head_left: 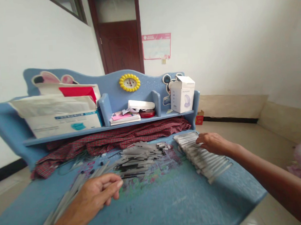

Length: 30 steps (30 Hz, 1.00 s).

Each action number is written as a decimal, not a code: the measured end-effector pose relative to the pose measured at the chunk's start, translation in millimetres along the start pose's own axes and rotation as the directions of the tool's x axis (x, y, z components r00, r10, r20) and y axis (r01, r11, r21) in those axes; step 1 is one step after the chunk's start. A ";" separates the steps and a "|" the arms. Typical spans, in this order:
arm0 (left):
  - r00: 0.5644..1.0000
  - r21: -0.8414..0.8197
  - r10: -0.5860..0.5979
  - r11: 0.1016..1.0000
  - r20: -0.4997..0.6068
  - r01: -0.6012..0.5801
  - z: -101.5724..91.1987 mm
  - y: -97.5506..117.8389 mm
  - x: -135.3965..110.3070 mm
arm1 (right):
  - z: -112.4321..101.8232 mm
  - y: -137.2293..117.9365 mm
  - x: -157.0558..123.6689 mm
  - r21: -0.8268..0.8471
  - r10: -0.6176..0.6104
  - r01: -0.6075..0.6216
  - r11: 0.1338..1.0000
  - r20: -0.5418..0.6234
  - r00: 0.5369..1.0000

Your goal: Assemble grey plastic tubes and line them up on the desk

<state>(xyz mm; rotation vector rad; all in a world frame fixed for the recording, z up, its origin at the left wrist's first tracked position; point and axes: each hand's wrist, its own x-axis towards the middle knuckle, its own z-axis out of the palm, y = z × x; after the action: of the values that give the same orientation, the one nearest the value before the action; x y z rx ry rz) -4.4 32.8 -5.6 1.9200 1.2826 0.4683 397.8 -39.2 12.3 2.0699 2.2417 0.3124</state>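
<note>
My left hand [100, 192] is closed over the front left of the table, thumb and forefinger pinched together. Just beyond its fingertips is a thin black pen refill [134, 175]; I cannot tell whether the fingers hold it. Clear pen barrels [69, 195] lie lengthwise beside and partly under this hand. In the middle spreads a loose pile of pale tubes and dark refills [136, 155]. On the right, my right hand [213, 143] is above a row of pens [204, 160], its fingers bent down and together at the row's far part. What they grip is hidden.
The blue table [171, 206] has a rear shelf [151, 119] bearing a mask box [61, 121], papers [125, 119], a red round tin [147, 113] and a white box [183, 95]. A checked cloth [111, 138] lies below it. Small black caps [92, 171] are scattered at left.
</note>
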 end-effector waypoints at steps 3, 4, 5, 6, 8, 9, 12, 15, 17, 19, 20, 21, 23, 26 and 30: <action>1.000 -0.010 0.020 1.000 0.007 -0.020 0.7 -0.8 -0.9 | -6.9 -10.8 1.7 -0.001 -0.041 0.041 0.999 -0.021 0.999; 1.000 -0.015 0.028 1.000 0.006 -0.028 0.8 -0.8 -1.2 | -9.6 -15.6 3.3 -0.008 -0.060 0.059 0.998 -0.027 0.998; 0.999 -0.018 0.035 0.999 0.005 -0.035 0.8 -0.8 -1.5 | -12.4 -20.9 5.6 -0.018 -0.074 0.073 0.997 -0.034 0.997; 0.999 -0.020 0.039 0.999 0.004 -0.039 0.7 -0.5 -1.9 | -15.0 -26.8 8.4 -0.031 -0.086 0.085 0.996 -0.040 0.995; 0.999 -0.019 0.052 0.998 0.002 -0.052 0.3 0.6 -2.9 | -19.2 -39.6 15.9 -0.075 -0.125 0.121 0.990 -0.055 0.991; 0.998 -0.016 0.060 0.998 0.003 -0.060 0.1 1.4 -3.6 | -20.4 -46.4 20.5 -0.107 -0.155 0.148 0.983 -0.059 0.986; 0.996 -0.005 0.084 0.996 0.016 -0.084 0.1 3.8 -5.8 | -19.6 -66.5 37.0 -0.194 -0.253 0.239 0.952 -0.050 0.966; 0.994 -0.002 0.099 0.995 0.037 -0.099 1.4 5.0 -7.7 | -12.7 -82.2 55.3 -0.235 -0.293 0.279 0.931 -0.028 0.956; 0.993 -0.004 0.108 0.994 0.048 -0.108 2.4 4.9 -8.5 | -5.8 -88.8 66.7 -0.257 -0.304 0.293 0.921 -0.004 0.953; 0.991 -0.009 0.119 0.993 0.058 -0.118 2.7 4.3 -9.1 | 1.7 -92.6 76.2 -0.275 -0.298 0.294 0.915 0.029 0.954; 0.990 -0.013 0.124 0.992 0.061 -0.124 2.6 3.9 -9.4 | 5.4 -93.8 80.1 -0.283 -0.290 0.290 0.914 0.046 0.956; 0.989 -0.017 0.132 0.991 0.064 -0.131 2.3 3.6 -9.7 | 8.7 -94.5 83.4 -0.289 -0.280 0.286 0.914 0.063 0.958; 0.986 -0.018 0.150 0.989 0.071 -0.149 1.4 3.2 -10.7 | 13.8 -95.1 87.9 -0.300 -0.258 0.275 0.914 0.094 0.962; 0.983 -0.006 0.165 0.986 0.076 -0.165 0.0 3.8 -12.7 | 16.9 -94.7 90.3 -0.306 -0.230 0.262 0.915 0.135 0.964; 0.986 -0.010 0.157 0.988 0.063 -0.157 -1.1 5.0 -14.8 | 16.3 -93.3 89.6 -0.295 -0.239 0.272 0.916 0.144 0.960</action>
<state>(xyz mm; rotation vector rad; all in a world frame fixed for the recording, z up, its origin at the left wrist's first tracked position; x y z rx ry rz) -8.3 18.9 0.6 2.0244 1.0935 0.4852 301.9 44.8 -14.9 1.5784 2.1979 0.4898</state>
